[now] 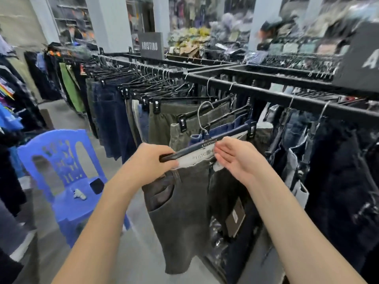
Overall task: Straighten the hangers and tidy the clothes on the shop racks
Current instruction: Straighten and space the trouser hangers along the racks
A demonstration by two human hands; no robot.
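My left hand [152, 160] fingers clamp one end of the black clip hanger [190, 149], right hand [238, 160] fingers lie straight on the waistband [196, 159] of the grey shorts [184, 212] hanging from it before the rack rail [266, 93]; cloth probably soft, light, bar stiff, so grip bar ends.

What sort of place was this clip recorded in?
A clothing shop, probably: black racks packed with trousers on clip hangers, an ARISTINO brand sign on the rack top, and a hang tag by the grey shorts whose hanger the left hand grips.
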